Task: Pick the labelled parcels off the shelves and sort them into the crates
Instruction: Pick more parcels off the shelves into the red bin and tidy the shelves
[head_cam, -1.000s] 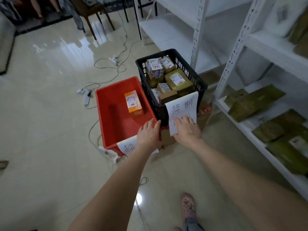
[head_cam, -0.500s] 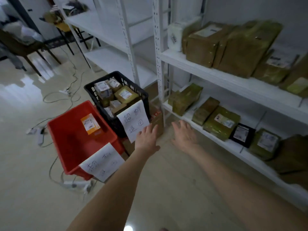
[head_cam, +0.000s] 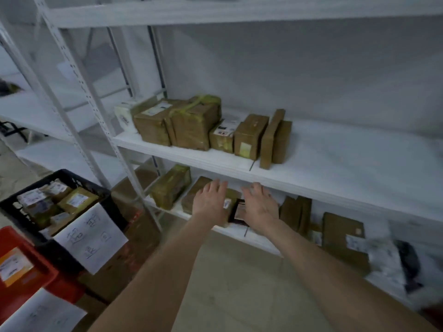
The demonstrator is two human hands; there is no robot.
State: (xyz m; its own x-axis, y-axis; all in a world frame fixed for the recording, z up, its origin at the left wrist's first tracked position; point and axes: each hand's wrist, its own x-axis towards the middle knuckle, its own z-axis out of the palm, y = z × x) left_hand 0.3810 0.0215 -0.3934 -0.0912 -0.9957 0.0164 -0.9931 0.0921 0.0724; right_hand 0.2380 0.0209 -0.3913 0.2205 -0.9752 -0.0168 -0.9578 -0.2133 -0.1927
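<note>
- I'm reaching both hands into the lower shelf [head_cam: 239, 230]: left hand [head_cam: 210, 205] and right hand [head_cam: 260, 208] are hovering over the parcels, gripping nothing.
- Fingers [head_cam: 217, 188] on both are lying straight and apart.
- The dark labelled parcel [head_cam: 239, 213] is sitting between my hands, beside a brown parcel [head_cam: 191, 197] under my left.
- I'm judging this as the pick step; next I'm needing to close on one parcel, read its label, then choose the black crate [head_cam: 14, 208] or red crate [head_cam: 38, 259].
</note>
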